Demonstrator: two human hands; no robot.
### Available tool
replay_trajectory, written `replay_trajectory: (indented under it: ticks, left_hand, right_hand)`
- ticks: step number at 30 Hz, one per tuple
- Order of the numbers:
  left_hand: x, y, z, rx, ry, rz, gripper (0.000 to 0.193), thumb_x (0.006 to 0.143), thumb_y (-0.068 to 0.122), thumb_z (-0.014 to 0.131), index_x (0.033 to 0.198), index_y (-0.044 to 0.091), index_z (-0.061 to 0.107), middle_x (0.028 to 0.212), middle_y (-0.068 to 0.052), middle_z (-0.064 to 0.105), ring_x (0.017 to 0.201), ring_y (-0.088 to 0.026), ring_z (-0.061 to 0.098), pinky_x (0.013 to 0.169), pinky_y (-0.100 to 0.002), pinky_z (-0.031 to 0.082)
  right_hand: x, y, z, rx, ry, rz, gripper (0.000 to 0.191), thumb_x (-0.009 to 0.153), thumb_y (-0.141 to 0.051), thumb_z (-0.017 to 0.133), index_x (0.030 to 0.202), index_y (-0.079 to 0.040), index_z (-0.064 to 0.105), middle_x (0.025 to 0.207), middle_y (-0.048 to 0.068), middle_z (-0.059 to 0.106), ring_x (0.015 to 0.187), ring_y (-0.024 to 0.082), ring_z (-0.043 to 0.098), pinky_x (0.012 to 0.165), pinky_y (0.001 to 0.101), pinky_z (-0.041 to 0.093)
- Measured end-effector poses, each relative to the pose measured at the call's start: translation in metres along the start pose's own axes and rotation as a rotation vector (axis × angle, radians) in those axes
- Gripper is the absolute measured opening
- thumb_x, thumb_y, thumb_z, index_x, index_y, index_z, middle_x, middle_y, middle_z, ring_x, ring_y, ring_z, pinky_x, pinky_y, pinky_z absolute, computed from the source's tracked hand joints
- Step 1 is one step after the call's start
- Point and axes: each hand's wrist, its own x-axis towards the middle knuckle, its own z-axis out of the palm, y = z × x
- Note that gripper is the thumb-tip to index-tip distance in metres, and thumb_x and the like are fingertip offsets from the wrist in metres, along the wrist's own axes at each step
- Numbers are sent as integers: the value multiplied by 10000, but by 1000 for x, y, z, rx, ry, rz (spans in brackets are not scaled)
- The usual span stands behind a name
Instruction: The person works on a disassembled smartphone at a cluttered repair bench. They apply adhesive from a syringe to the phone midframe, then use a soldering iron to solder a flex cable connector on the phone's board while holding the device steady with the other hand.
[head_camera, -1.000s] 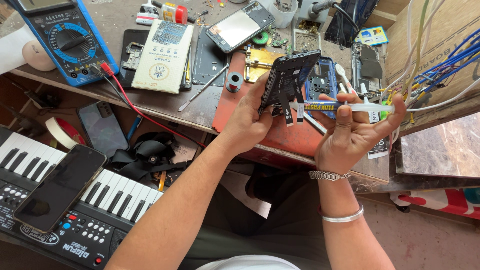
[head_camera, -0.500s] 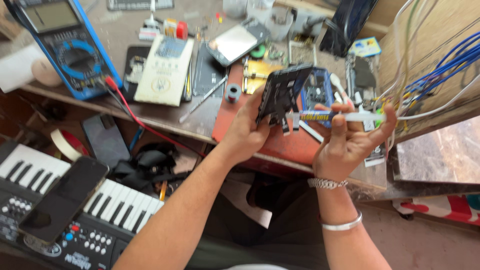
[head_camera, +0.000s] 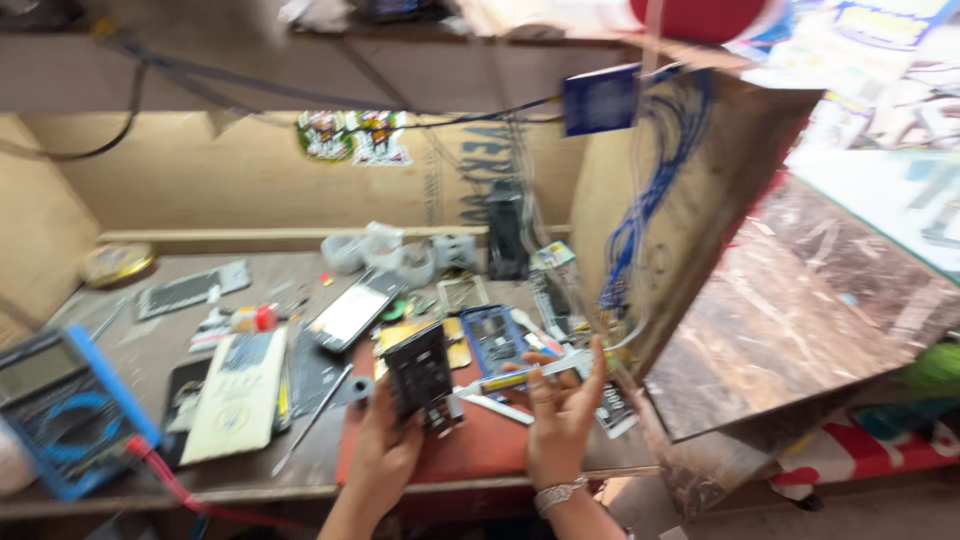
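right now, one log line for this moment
left hand: holds opened phone body | right hand: holds screwdriver | under: red mat

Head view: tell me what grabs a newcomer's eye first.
The two hands at bottom centre: the left hand holds up a dark opened phone body, the right hand a thin yellow-handled tool. Left of them lies a blue multimeter, and blue wires hang on the right wall.

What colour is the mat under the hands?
Red-orange; the mat shows in the head view, beneath the left hand and right hand.
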Motion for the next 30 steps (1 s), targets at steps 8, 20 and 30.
replay_trajectory:
  ticks: [8,20,30]
  left_hand:
    - [1,6,5,-101,-24,11,622,913,-129,490,1497,36,353,1294,-112,624,1190,-170,612,1002,-306,472]
    - [5,27,11,-105,-63,29,608,929,-134,494,1500,41,384,1298,-91,628,1212,-158,596,1025,-301,452]
    - [3,33,4,-44,-71,64,611,934,-137,475,1513,31,377,1305,-92,632,1237,-172,604,1090,-328,454]
  right_hand:
    - [1,-21,-12,-47,-78,42,1092,836,70,678,1622,-252,-8,1215,180,645,922,197,676,787,327,608]
    - [13,3,-25,-71,-101,44,1056,852,-150,773,1622,-205,52,1042,171,664,892,226,718,742,334,637]
    - [-3,7,1,-223,-239,-102,971,951,-89,739,1623,-223,51,1210,195,652,954,257,760,792,311,628]
